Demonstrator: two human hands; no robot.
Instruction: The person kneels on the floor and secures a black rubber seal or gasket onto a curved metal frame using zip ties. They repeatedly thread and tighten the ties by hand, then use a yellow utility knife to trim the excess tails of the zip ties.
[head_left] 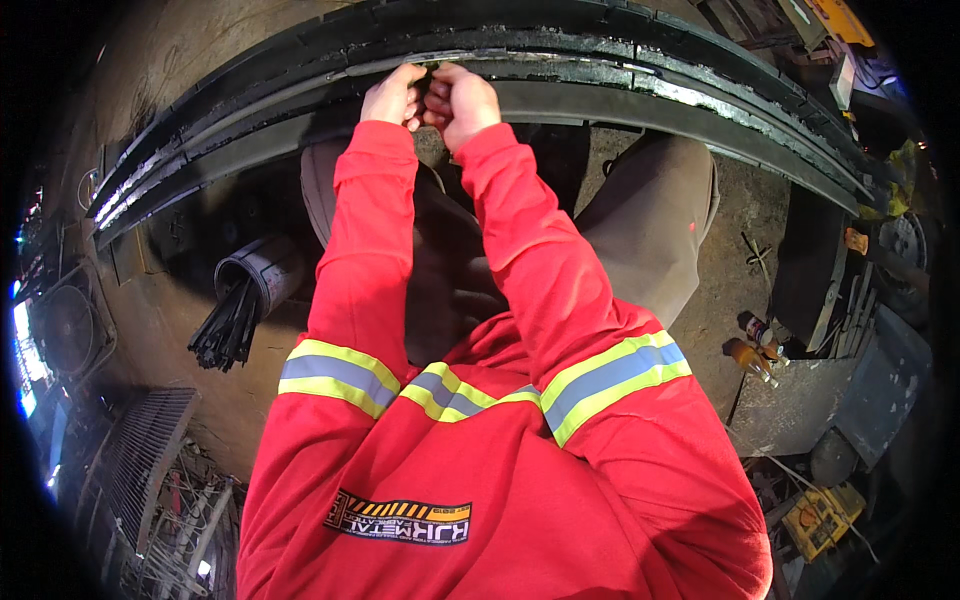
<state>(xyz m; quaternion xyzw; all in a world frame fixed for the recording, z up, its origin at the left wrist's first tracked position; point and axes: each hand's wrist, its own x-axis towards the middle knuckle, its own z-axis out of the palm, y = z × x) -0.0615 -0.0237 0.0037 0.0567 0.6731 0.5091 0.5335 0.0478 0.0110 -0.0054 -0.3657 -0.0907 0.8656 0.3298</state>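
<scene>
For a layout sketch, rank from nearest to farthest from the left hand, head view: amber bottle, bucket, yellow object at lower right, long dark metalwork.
1. Long dark metalwork: at the left hand, ahead.
2. Bucket: left side.
3. Amber bottle: right side.
4. Yellow object: lower right.

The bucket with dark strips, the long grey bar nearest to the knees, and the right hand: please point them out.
Bucket (280, 264): head view, on its outer wall.
Long grey bar (590, 102): head view, on its broad face.
Right hand (470, 102): head view, on its back.
</scene>
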